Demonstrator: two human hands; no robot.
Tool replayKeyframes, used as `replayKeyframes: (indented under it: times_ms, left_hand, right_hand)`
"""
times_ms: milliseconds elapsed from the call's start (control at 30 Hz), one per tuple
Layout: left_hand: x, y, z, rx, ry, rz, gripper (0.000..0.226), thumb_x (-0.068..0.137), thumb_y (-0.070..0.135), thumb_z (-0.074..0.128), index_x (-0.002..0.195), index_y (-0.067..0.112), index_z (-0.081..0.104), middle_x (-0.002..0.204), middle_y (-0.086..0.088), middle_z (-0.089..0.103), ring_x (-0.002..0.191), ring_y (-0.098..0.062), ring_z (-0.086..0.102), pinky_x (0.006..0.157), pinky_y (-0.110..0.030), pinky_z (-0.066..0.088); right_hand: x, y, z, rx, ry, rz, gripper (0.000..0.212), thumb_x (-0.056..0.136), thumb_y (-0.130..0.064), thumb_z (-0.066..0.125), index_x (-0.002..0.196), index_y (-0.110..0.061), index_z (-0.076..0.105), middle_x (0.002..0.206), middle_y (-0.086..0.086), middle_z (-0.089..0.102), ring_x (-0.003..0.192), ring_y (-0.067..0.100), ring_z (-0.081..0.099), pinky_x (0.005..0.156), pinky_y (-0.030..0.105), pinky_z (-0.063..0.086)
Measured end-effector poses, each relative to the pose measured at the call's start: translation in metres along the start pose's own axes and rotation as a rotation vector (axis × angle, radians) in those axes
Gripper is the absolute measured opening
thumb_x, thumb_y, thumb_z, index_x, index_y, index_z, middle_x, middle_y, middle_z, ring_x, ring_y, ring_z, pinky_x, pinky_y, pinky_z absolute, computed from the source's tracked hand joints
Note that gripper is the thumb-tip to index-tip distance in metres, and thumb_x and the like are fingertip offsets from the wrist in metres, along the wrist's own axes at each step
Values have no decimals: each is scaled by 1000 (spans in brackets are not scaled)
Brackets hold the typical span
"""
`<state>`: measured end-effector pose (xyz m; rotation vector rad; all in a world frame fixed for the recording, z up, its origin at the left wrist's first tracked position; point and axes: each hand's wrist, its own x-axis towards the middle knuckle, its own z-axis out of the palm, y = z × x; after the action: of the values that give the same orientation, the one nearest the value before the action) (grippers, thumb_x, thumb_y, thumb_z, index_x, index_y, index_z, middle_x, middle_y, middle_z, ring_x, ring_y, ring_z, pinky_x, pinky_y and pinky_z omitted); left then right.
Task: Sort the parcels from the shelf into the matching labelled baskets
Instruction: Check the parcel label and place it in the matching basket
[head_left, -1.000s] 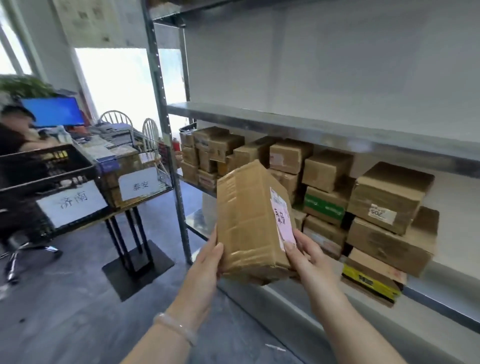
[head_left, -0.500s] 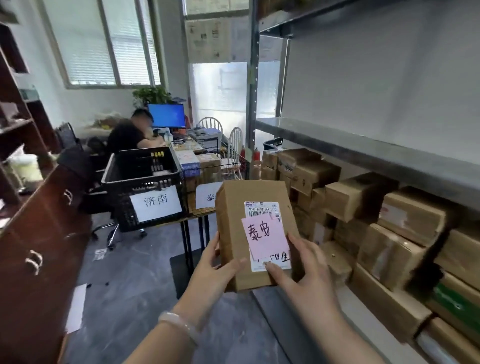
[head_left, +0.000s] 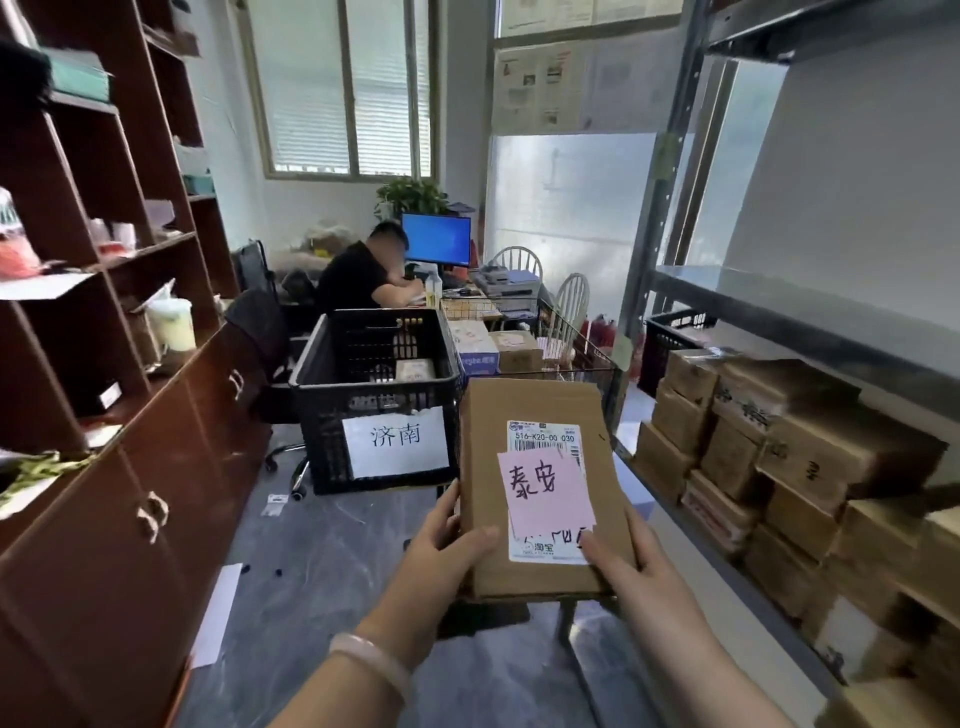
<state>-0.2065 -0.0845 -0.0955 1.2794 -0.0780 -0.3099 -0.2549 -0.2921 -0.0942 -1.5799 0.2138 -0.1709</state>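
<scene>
Compared with half a second ago, the view is swinging further left and closer to the baskets, and the parcel (head_left: 535, 415) is now covering the sign on the wire basket (head_left: 597, 358) behind it. Filling the left of the frame, a dark wooden cabinet (head_left: 130, 467) is standing; a grey metal shelf (head_left: 779, 306) is running down the right, carrying stacked brown parcels (head_left: 779, 457). At centre, a black crate basket (head_left: 322, 395) is showing a white sign (head_left: 396, 441) reading 济南. Just right of it, in the lower middle, the held parcel is facing the camera upright. Its white shipping label (head_left: 543, 439) is reading 516-K20-00 030 at the top and 淘宝 at the bottom. A pink note (head_left: 545, 488) handwritten 泰安 is lying over that label. Both hands are gripping the parcel's lower half. The left hand (head_left: 447, 551) is curling round the left edge, thumb on the front face. The right hand (head_left: 628, 561) is clasping the lower right corner, thumb pressing on the label's bottom edge. A pale bracelet (head_left: 371, 662) is circling the left wrist.
</scene>
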Motion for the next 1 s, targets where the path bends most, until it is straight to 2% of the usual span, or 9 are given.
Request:
replayKeyframes:
  times_ms: [133, 233, 400, 500, 567, 667, 767, 867, 1000]
  left_hand:
    - [78, 26, -24, 33, -6, 25, 78, 83, 23, 76, 149, 39, 37, 134, 1, 61, 108, -22, 69, 84, -40, 60]
    - [129, 56, -39, 87, -65, 58, 88, 73, 39, 81, 149, 43, 35, 134, 5, 60, 110, -16, 68, 93, -38, 56]
    - [203, 92, -73, 273, -147, 122, 90, 68, 60, 76, 144, 52, 30, 106, 41, 61, 98, 19, 58, 73, -3, 47]
    - [242, 96, -91, 433, -121, 151, 83, 79, 64, 70, 149, 52, 28, 145, 18, 45, 132, 0, 41, 100, -21, 38]
    - [264, 98, -99, 527, -108, 188, 79, 82, 61, 67, 150, 52, 27, 154, 14, 34, 138, -4, 34, 106, -27, 33]
    - [294, 104, -105, 686, -93, 254, 78, 82, 63, 65, 148, 55, 25, 157, 19, 27, 139, 0, 29, 113, -30, 29]
    - [325, 107, -111, 798, -95, 305, 77, 83, 62, 64, 148, 57, 22, 157, 21, 24, 120, 25, 26, 105, -24, 25]
    - [361, 111, -113, 882, -109, 325, 75, 86, 61, 62, 148, 57, 20, 159, 17, 22, 139, 6, 24, 110, -29, 23]
    - [415, 117, -110, 935, -96, 332, 71, 90, 56, 61, 150, 53, 22, 158, 15, 26, 144, -9, 25, 111, -33, 25]
  right_hand:
    - [75, -12, 31, 49, 80, 49, 56, 84, -38, 72, 130, -52, 45, 116, -12, 68, 100, 18, 68, 84, 45, 58]
    - [128, -23, 51, 97, 141, 14, 49, 87, -29, 71, 127, -48, 52, 106, -13, 72, 94, 17, 71, 84, 44, 58]
    - [201, -26, 74, 185, 226, 20, 48, 88, -28, 70, 130, -41, 52, 104, -7, 74, 87, 16, 73, 64, 36, 60]
    - [237, -27, 74, 198, 296, 17, 42, 86, -30, 71, 122, -45, 57, 103, -9, 73, 86, 16, 73, 63, 37, 59]
    - [262, -32, 72, 188, 338, 2, 44, 85, -31, 71, 123, -46, 56, 102, -9, 73, 86, 19, 73, 63, 36, 58]
    - [301, -41, 70, 130, 394, -10, 52, 81, -42, 72, 128, -48, 49, 114, -4, 67, 96, 28, 69, 70, 41, 58]
    - [343, -47, 66, 86, 435, -28, 59, 81, -45, 72, 132, -45, 43, 117, -11, 60, 104, 20, 64, 84, 49, 57]
    - [393, -55, 62, 48, 446, -42, 59, 82, -45, 70, 134, -45, 41, 110, -17, 59, 97, 13, 65, 75, 40, 59]
    - [474, -63, 58, -49, 412, -54, 58, 87, -40, 66, 138, -37, 39, 110, -11, 59, 98, 16, 61, 83, 42, 54]
